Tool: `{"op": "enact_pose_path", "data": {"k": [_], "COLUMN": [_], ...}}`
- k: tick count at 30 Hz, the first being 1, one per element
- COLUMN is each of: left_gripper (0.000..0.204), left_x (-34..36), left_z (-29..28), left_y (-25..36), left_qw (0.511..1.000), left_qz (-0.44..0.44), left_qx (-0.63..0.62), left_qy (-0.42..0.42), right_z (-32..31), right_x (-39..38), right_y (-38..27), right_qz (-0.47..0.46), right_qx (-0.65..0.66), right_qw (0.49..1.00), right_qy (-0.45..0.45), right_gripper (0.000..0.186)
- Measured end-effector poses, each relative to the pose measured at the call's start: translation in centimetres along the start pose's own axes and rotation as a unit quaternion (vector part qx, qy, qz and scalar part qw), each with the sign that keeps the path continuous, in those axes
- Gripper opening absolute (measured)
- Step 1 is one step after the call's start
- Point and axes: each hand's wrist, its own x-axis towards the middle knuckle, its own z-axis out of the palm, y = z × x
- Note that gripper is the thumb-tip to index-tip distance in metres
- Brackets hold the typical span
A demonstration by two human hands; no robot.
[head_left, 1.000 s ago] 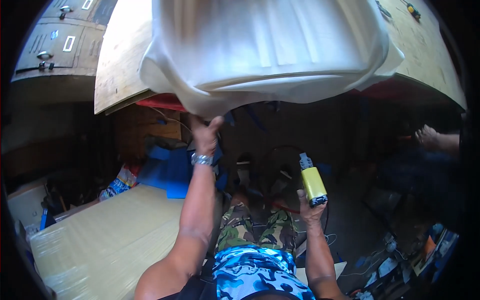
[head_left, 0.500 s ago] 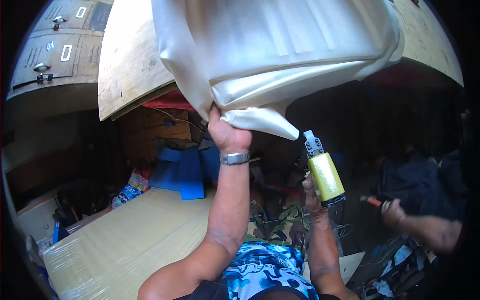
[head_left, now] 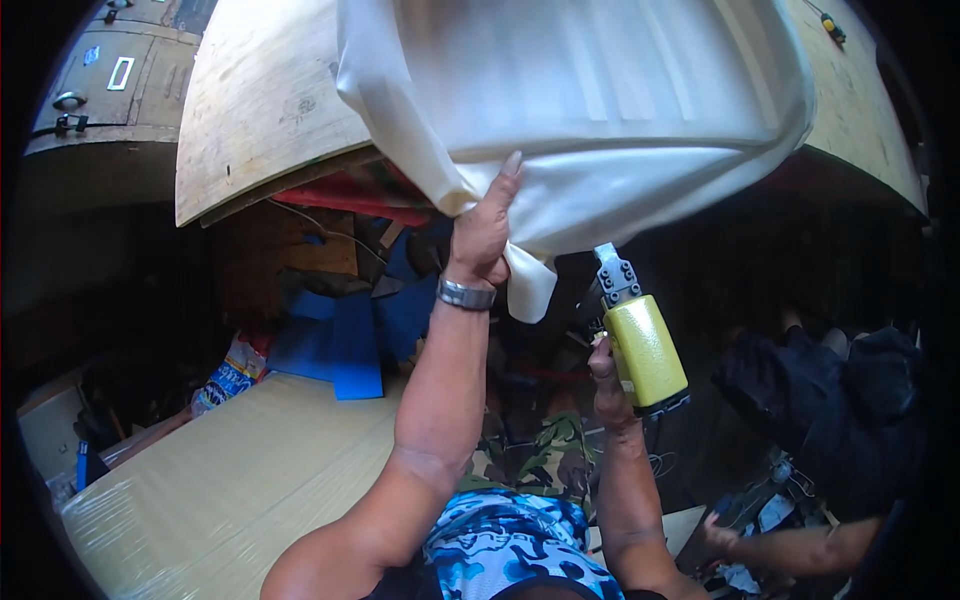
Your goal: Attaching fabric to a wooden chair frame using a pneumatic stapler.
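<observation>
A white leatherette cover (head_left: 620, 190) is draped over a wide, ribbed padded piece (head_left: 600, 80) on the plywood table. My left hand (head_left: 484, 232), with a watch on its wrist, grips the cover's near left corner, its thumb lying up along the material. A loose flap of the cover (head_left: 531, 283) hangs beside that hand. In my right hand (head_left: 612, 390) is a yellow staple gun (head_left: 645, 350), held upright with its grey nose just below the cover's lower edge, seemingly apart from it. The fingers round its handle are mostly hidden behind the body.
The plywood tabletop (head_left: 270, 110) carries a yellow-and-black screwdriver (head_left: 832, 27) at far right. A plastic-wrapped board (head_left: 240, 490) lies at lower left, near blue sheets (head_left: 355, 345) and a printed bag (head_left: 232, 372). Another person's forearm (head_left: 800, 548) reaches in at lower right. Lockers (head_left: 120, 80) stand far left.
My left hand has shifted its grip, its thumb now showing over the cover, and the flap hangs lower. The staple gun moved slightly up and left. The other person's hand moved down and left.
</observation>
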Motion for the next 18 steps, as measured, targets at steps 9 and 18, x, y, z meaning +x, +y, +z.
{"op": "enact_pose_path", "data": {"k": [9, 18], "left_gripper": [0.046, 0.068], "left_x": [-2.4, 1.0], "left_z": [2.4, 2.9], "left_y": [0.2, -1.5], "left_qw": [0.939, 0.917], "left_qz": [0.164, 0.286], "left_qx": [-0.292, -0.102], "left_qy": [0.076, 0.259], "right_z": [-0.4, -0.6], "right_x": [0.2, -1.5], "right_y": [-0.1, 2.6], "right_qz": [-0.091, -0.072], "right_qx": [-0.109, -0.089], "right_qw": [0.989, 0.993], "right_qy": [0.030, 0.014], "right_gripper": [0.028, 0.037]}}
